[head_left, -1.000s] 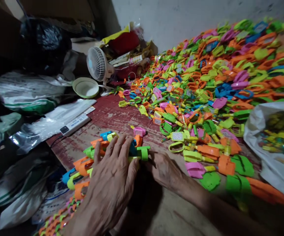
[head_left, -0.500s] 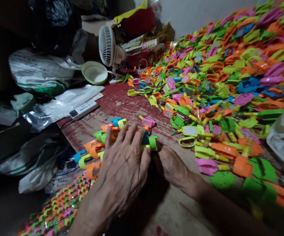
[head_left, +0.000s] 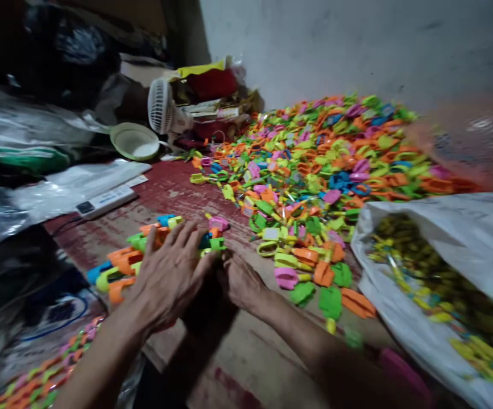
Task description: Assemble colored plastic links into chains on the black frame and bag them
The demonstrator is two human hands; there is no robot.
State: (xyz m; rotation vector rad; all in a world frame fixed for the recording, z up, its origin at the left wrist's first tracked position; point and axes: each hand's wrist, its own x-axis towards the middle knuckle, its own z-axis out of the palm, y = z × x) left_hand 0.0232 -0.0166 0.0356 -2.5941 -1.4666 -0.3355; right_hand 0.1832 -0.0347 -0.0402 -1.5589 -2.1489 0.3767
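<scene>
My left hand (head_left: 167, 278) lies flat, fingers spread, on a row of orange, green and blue plastic toy pieces (head_left: 124, 262) lined up on the red floor. Beside it my right hand (head_left: 241, 282) rests at the right end of that row, fingers curled against a green piece (head_left: 217, 244); what it grips is hidden. A big heap of the same bright plastic pieces (head_left: 314, 153) covers the floor beyond, up to the wall.
A white sack (head_left: 463, 244) holding yellow parts lies at right. A small white fan (head_left: 163, 111), a pale bowl (head_left: 134, 142), a white power strip (head_left: 105, 200) and plastic bags sit at left. A chain of linked coloured pieces (head_left: 37, 375) runs off at bottom left.
The camera has tilted up and pulled back, so more wall and the white sack show. Both hands stay on the row of pieces, in almost the same place.
</scene>
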